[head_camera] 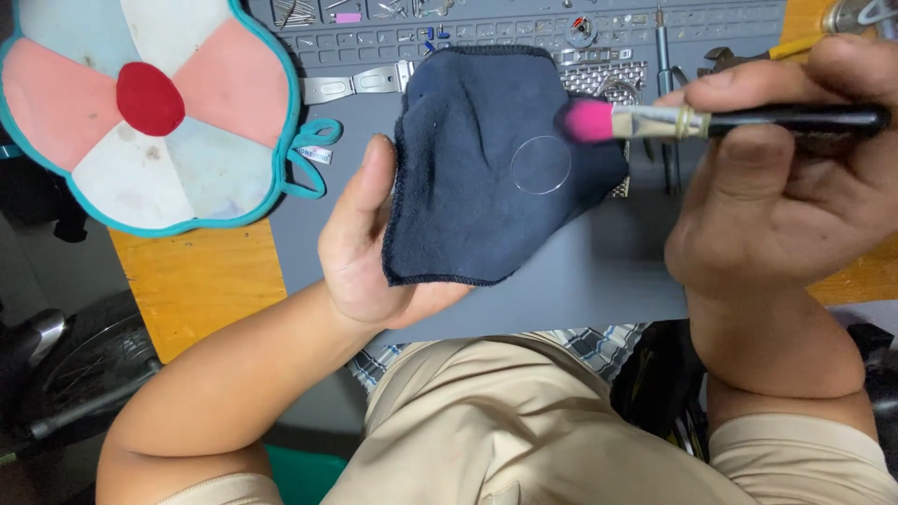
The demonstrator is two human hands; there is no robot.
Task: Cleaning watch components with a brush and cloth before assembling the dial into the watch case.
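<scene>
One clear round glass disc (541,165) lies flat on one dark navy cloth (486,168), toward the cloth's right side. The cloth is draped over the open palm of the left hand (374,252), whose fingers are hidden beneath the fabric while the thumb stands free along the cloth's left edge; the hand cradles the cloth from below rather than pinching it, so the disc sits above the covered fingers, not touched by bare skin. One brush (720,120) with a pink bristle tip, a silver ferrule and a black handle is held level in the right hand (776,187), whose fingers are closed around the handle. The pink tip hangs just above and to the right of the disc, close over the cloth's upper right edge. Under both hands lies one grey work mat (580,271) on a wooden bench (201,281), with small metal tools and parts (449,23) along the mat's far side. One flower-shaped padded cushion (150,103) in pink, white and teal rests at the left.
</scene>
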